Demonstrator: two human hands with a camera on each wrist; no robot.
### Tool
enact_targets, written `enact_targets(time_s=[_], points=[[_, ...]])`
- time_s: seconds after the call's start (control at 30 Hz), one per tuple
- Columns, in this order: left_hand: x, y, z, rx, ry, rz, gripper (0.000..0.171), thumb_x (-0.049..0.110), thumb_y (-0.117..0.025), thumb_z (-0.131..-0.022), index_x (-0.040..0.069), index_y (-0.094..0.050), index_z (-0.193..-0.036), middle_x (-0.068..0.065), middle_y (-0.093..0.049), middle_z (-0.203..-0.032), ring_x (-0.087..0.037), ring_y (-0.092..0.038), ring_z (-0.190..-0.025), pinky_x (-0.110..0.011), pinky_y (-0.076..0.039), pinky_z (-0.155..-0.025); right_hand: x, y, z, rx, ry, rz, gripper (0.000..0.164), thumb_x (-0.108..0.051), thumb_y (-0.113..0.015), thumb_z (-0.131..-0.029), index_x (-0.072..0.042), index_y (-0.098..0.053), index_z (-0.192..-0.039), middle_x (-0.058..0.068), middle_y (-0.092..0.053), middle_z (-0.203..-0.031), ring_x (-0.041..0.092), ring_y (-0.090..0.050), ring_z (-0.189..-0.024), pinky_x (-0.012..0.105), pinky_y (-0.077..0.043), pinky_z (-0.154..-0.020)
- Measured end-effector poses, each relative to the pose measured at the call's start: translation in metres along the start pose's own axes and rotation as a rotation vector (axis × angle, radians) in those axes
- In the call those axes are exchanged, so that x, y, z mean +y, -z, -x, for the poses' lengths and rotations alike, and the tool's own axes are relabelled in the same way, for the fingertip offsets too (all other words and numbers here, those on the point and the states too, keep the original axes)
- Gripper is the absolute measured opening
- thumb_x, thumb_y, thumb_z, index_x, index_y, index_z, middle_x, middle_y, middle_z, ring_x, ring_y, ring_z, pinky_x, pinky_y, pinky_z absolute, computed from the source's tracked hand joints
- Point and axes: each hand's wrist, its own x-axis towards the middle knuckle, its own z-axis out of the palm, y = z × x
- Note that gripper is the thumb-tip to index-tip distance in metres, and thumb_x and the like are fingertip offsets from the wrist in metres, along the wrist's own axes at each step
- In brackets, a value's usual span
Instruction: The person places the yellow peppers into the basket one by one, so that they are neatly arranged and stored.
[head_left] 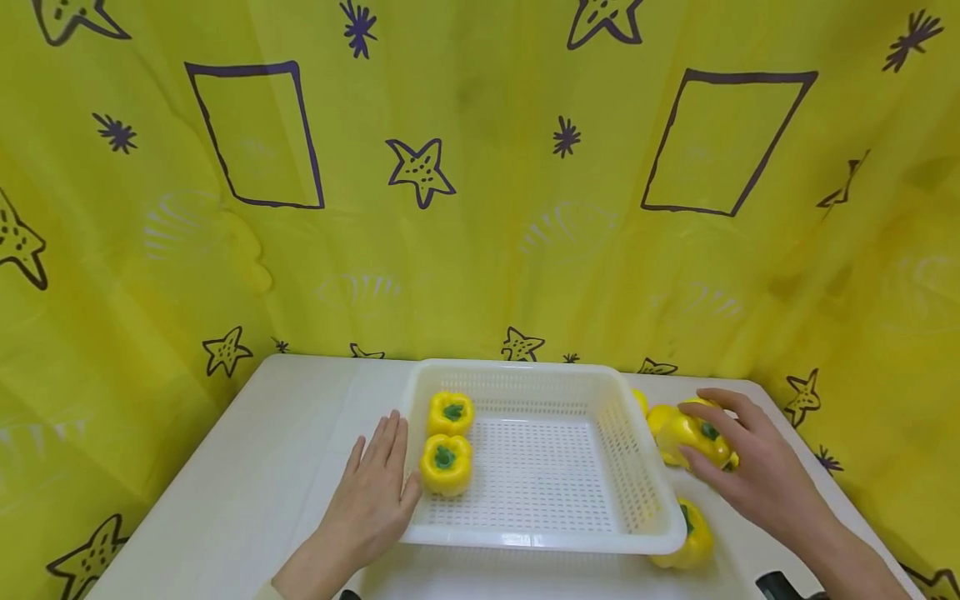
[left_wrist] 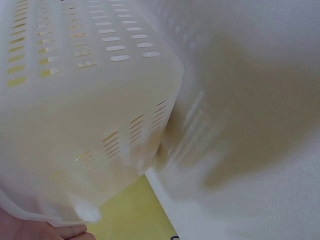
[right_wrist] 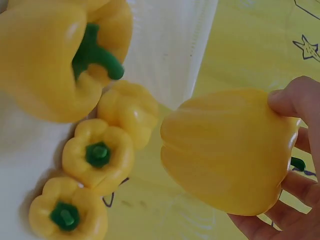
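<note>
My right hand point(head_left: 765, 467) grips a yellow bell pepper point(head_left: 693, 439) just right of the white basket, thumb and fingers spread around its sides. The right wrist view shows this held pepper point(right_wrist: 225, 150) raised beside the others, its green stem partly behind the fingers. Flat along the basket's left side lies my left hand point(head_left: 375, 492), its fingers straight at the rim. Inside the perforated white basket point(head_left: 540, 540), two yellow bell peppers stand stem up by the left wall: a rear pepper point(head_left: 451, 412) and a front pepper point(head_left: 446, 465).
Right of the basket, more yellow peppers point(head_left: 658, 417) sit partly hidden behind the right hand. Another pepper point(head_left: 697, 537) rests by the basket's front right corner. The white table point(head_left: 292, 450) meets a yellow patterned curtain point(head_left: 480, 275) at the back and sides.
</note>
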Motion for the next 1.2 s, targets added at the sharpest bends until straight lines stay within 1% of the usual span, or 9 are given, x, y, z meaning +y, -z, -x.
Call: enact_targets(time_s=[0.27,0.4,0.47,0.53,0.6,0.7,0.73,0.93,1.2], points=[[-0.001,-0.002,0.002,0.021,-0.005,-0.006,0.066,0.031,-0.045,-0.101,-0.004,-0.026,-0.154,-0.019,-0.019,-0.164,-0.035,-0.02,-0.153,-0.059,-0.016,-0.121,-0.015,-0.01,-0.016,-0.043,0.015,-0.052,0.055,-0.004,-0.087,-0.065,-0.013,-0.068,-0.117,0.014,-0.054,-0.13,0.028,-0.055,-0.102,-0.006,-0.034,-0.081],[-0.001,-0.002,0.002,0.008,-0.001,-0.011,0.066,0.031,-0.045,-0.101,-0.004,-0.025,-0.154,-0.019,-0.019,-0.165,-0.035,-0.019,-0.153,-0.059,-0.016,-0.121,-0.022,-0.016,-0.022,-0.06,0.025,-0.057,0.053,-0.005,-0.086,-0.067,-0.013,-0.068,-0.116,0.013,-0.054,-0.13,0.029,-0.055,-0.104,-0.006,-0.031,-0.085],[-0.001,-0.001,0.002,0.007,-0.005,-0.011,0.066,0.031,-0.044,-0.101,-0.004,-0.025,-0.154,-0.018,-0.019,-0.165,-0.035,-0.019,-0.153,-0.059,-0.016,-0.122,-0.024,-0.019,-0.024,-0.068,0.028,-0.048,0.052,-0.006,-0.086,-0.068,-0.012,-0.068,-0.116,0.013,-0.054,-0.131,0.029,-0.056,-0.106,-0.004,-0.033,-0.086],[0.0,0.0,0.001,0.01,-0.009,-0.009,0.065,0.03,-0.044,-0.101,-0.003,-0.025,-0.154,-0.018,-0.019,-0.165,-0.034,-0.019,-0.153,-0.059,-0.016,-0.122,-0.027,-0.023,-0.027,-0.079,0.031,-0.037,0.052,-0.007,-0.086,-0.069,-0.012,-0.067,-0.116,0.013,-0.054,-0.131,0.03,-0.055,-0.108,0.008,-0.045,-0.087],[0.001,0.0,0.0,0.013,-0.013,-0.009,0.065,0.03,-0.044,-0.101,-0.003,-0.025,-0.155,-0.018,-0.019,-0.165,-0.035,-0.019,-0.153,-0.059,-0.016,-0.122,-0.029,-0.027,-0.029,-0.095,0.032,-0.035,0.051,-0.008,-0.085,-0.07,-0.012,-0.067,-0.117,0.014,-0.053,-0.132,0.032,-0.055,-0.111,0.027,-0.053,-0.087],[0.001,0.001,0.0,0.01,-0.011,-0.01,0.066,0.03,-0.044,-0.101,-0.003,-0.025,-0.155,-0.018,-0.019,-0.165,-0.035,-0.019,-0.153,-0.059,-0.016,-0.122,-0.033,-0.034,-0.032,-0.113,0.043,-0.039,0.049,-0.009,-0.084,-0.071,-0.012,-0.067,-0.117,0.015,-0.053,-0.133,0.034,-0.053,-0.115,0.051,-0.053,-0.083],[0.002,0.001,0.0,0.009,-0.01,-0.01,0.066,0.03,-0.044,-0.101,-0.003,-0.025,-0.155,-0.018,-0.019,-0.165,-0.035,-0.019,-0.153,-0.059,-0.016,-0.122,-0.034,-0.036,-0.034,-0.111,0.054,-0.047,0.048,-0.008,-0.084,-0.071,-0.011,-0.067,-0.116,0.016,-0.053,-0.133,0.035,-0.053,-0.115,0.053,-0.053,-0.084],[0.001,0.0,-0.001,0.002,-0.006,-0.008,0.066,0.03,-0.043,-0.101,-0.004,-0.024,-0.155,-0.018,-0.017,-0.165,-0.035,-0.018,-0.153,-0.058,-0.015,-0.122,-0.04,-0.048,-0.043,-0.11,0.131,-0.071,0.047,-0.007,-0.082,-0.072,-0.012,-0.066,-0.116,0.016,-0.054,-0.133,0.035,-0.054,-0.116,0.05,-0.054,-0.082],[0.0,0.0,-0.001,0.005,-0.003,-0.01,0.066,0.029,-0.044,-0.1,-0.005,-0.025,-0.154,-0.019,-0.019,-0.165,-0.035,-0.019,-0.153,-0.059,-0.015,-0.122,-0.046,-0.05,-0.05,-0.244,0.144,-0.063,0.043,-0.011,-0.081,-0.076,-0.016,-0.065,-0.116,0.013,-0.054,-0.133,0.032,-0.057,-0.113,0.043,-0.058,-0.08]])
